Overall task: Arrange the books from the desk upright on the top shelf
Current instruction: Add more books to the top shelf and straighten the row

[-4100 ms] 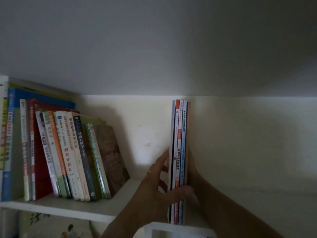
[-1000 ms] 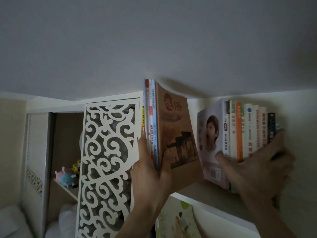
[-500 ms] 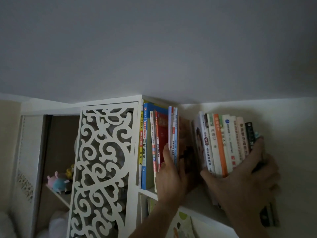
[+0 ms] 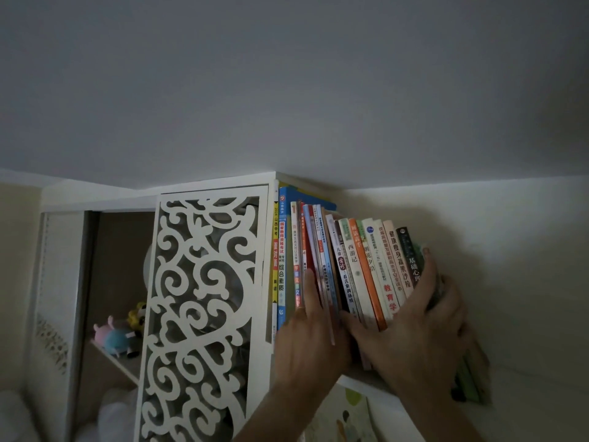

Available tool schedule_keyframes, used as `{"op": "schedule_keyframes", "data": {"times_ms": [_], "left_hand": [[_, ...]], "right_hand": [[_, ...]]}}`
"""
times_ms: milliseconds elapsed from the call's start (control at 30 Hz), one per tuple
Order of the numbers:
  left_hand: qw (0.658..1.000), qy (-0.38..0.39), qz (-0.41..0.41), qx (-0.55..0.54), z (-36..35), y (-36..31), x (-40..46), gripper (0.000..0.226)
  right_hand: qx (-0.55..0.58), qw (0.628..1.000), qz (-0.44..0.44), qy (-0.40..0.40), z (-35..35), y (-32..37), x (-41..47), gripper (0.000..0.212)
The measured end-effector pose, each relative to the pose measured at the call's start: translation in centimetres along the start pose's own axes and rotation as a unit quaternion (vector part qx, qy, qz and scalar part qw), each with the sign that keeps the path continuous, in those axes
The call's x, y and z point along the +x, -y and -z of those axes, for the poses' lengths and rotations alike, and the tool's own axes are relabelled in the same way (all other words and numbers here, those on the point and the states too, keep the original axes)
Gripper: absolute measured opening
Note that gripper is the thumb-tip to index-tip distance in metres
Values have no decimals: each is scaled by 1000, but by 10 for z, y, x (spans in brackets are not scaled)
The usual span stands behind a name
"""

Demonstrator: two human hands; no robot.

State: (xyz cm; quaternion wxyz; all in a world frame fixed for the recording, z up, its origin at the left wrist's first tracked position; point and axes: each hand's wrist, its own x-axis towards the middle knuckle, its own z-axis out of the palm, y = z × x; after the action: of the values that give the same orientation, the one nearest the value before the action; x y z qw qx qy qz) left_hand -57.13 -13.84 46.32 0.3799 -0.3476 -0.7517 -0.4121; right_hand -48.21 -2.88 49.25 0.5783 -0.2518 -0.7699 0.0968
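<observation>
A row of books stands on the top shelf (image 4: 376,389), packed spine-out and leaning slightly left. At its left end are a yellow and a tall blue book (image 4: 281,250). My left hand (image 4: 307,336) lies against the spines of the thin red and blue books (image 4: 320,260), fingers pointing up. My right hand (image 4: 417,330) is spread around the right-hand group of books (image 4: 369,269): the thumb is at their lower left and the fingers wrap the dark end book. Green books (image 4: 468,381) stick out below my right wrist.
A white fretwork panel (image 4: 204,314) stands directly left of the books. Beyond it is an open cupboard compartment holding plush toys (image 4: 118,336). The ceiling is close above and a pale wall lies to the right. An illustrated cover (image 4: 347,416) shows under the shelf.
The thin books have gone into the row and the gap beside them has closed. My right hand has pressed the right-hand group leftwards against them.
</observation>
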Motion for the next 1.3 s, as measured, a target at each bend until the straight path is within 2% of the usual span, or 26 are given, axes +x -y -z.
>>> {"op": "schedule_keyframes", "data": {"times_ms": [67,167,300,400,500,600,667,733,800,867,967,1067,1133,1233,1300], "left_hand": [[997,-9,-45,63,5,9,-9,82],[994,18,-42,97,1,19,-16,72],[994,47,-30,92,-4,11,-8,90],[987,92,-17,129,0,5,3,99],[987,101,-8,126,5,1,7,102],[993,88,1,83,10,4,-4,91],[994,74,-25,81,10,8,-21,79],[990,67,-72,101,7,14,-41,71],[988,113,-56,88,4,25,-65,70],[987,138,-65,58,1,44,-90,69],[985,134,-90,55,1,64,-131,68],[992,115,-30,43,-1,72,-177,59],[991,128,33,28,-8,72,-201,49],[971,179,153,-44,-27,69,-217,36],[945,217,236,-67,-43,67,-215,39]], "right_hand": [[15,999,14,31,11,-12,-5,153],[-13,995,-20,100,20,-30,-18,167],[-26,985,-54,164,21,-31,-18,174],[-36,988,-49,143,17,-29,-14,173],[-61,990,-32,124,12,-34,-17,170],[-45,994,-12,102,8,-41,-19,167],[-40,994,-3,97,6,-46,-22,164],[-59,995,16,82,5,-47,-29,157],[-98,992,47,62,8,-46,-42,145],[-100,989,101,36,11,-48,-63,123],[-65,975,211,27,13,-63,-104,94],[-31,959,278,43,7,-88,-148,74],[2,955,283,93,-1,-102,-179,68],[61,944,255,198,-19,-111,-215,71],[61,939,188,283,-31,-113,-229,67]]}}
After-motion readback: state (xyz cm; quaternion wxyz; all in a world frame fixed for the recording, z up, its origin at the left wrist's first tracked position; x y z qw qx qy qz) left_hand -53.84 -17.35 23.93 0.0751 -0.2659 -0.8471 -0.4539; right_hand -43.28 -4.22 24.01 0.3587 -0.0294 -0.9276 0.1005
